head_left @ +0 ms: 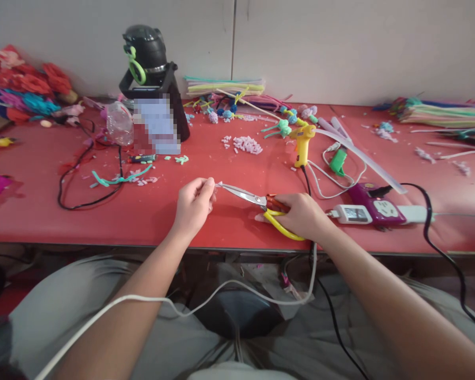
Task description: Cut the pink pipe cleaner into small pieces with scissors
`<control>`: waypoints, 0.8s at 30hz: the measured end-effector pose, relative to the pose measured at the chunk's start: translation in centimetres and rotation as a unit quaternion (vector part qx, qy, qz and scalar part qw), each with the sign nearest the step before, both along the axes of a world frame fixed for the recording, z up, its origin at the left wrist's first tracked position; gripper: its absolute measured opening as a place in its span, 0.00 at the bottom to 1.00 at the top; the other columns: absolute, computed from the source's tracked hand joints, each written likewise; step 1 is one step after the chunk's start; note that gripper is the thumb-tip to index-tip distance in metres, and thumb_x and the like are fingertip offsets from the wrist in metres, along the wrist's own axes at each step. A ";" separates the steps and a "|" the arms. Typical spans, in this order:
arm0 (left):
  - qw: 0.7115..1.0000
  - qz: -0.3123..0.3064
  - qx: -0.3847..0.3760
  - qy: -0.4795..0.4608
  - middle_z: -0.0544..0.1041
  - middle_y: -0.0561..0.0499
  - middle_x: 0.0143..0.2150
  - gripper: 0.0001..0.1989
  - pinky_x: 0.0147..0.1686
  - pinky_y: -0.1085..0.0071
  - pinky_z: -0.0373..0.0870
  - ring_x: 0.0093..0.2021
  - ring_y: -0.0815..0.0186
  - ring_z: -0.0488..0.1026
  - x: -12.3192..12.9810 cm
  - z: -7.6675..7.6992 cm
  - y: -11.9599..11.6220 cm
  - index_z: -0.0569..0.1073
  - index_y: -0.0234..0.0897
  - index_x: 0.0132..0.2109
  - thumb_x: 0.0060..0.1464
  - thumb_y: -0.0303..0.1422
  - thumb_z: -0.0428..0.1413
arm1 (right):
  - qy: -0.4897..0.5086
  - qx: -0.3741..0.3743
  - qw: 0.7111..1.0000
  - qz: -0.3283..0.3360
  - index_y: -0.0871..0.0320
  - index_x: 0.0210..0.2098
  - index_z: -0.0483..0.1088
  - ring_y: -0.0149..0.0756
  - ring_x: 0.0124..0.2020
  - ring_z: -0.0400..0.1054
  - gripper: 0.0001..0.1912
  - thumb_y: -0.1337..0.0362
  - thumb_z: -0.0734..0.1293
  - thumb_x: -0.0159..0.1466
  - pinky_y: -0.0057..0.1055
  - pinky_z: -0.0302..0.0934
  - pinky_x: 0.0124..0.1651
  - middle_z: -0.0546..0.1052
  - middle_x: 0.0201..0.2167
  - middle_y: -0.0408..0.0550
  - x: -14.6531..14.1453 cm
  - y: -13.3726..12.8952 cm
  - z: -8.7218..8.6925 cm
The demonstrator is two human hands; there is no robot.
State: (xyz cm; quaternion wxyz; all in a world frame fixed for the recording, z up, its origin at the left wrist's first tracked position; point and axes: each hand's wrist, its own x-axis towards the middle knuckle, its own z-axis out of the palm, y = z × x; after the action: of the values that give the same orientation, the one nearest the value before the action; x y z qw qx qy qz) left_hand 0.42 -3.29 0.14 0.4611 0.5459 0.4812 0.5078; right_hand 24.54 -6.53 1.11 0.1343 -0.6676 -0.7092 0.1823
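Near the front of the red table, my left hand (196, 205) is closed in a pinch on a small pale piece (220, 183), whose tip just shows past the fingers. Its exact kind is too small to make out. My right hand (303, 211) grips a pair of scissors (243, 195) by its yellow and orange handles. The blades look nearly closed and point left, with their tips at the pale piece. Behind the hands lies a pile of short pale-pink cut pieces (247, 145).
A yellow glue gun (303, 145) stands behind my right hand, its cord running down past the table edge. A purple power strip (380, 206) with plugs lies at right. A black bottle (154, 68), a clear plastic cup (120, 123) and bundled pipe cleaners (445, 113) are farther back.
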 end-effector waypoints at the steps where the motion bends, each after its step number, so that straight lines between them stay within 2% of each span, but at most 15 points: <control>1: 1.000 0.000 -0.001 0.000 0.65 0.56 0.21 0.18 0.16 0.77 0.57 0.17 0.76 0.60 0.0 0.0 0.0 0.67 0.36 0.26 0.62 0.40 0.55 | -0.001 0.000 1.000 -0.003 0.55 0.19 0.55 0.29 0.23 0.45 0.37 0.26 0.64 0.49 0.29 0.43 0.26 0.57 0.17 0.39 0.0 0.0 0.0; 15: 1.000 -0.002 0.011 0.000 0.65 0.56 0.22 0.18 0.16 0.78 0.57 0.18 0.76 0.61 -0.1 -0.3 0.2 0.66 0.36 0.27 0.62 0.40 0.54 | 0.015 -0.009 1.000 -0.008 0.55 0.20 0.53 0.29 0.24 0.46 0.36 0.28 0.65 0.49 0.29 0.42 0.26 0.55 0.18 0.38 0.2 -0.2 0.1; 24: 1.000 -0.002 0.002 -0.001 0.65 0.55 0.22 0.18 0.16 0.78 0.58 0.17 0.76 0.61 0.0 -0.1 0.1 0.67 0.36 0.27 0.62 0.40 0.55 | 0.014 -0.003 1.000 -0.005 0.55 0.19 0.54 0.29 0.23 0.47 0.38 0.25 0.64 0.48 0.29 0.43 0.25 0.56 0.17 0.39 0.1 -0.1 0.0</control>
State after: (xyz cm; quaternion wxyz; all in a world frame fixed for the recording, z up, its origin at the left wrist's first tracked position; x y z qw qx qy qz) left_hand 0.46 -3.24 0.08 0.4618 0.5470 0.4787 0.5083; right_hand 24.62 -6.58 1.12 0.1431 -0.6689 -0.7034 0.1933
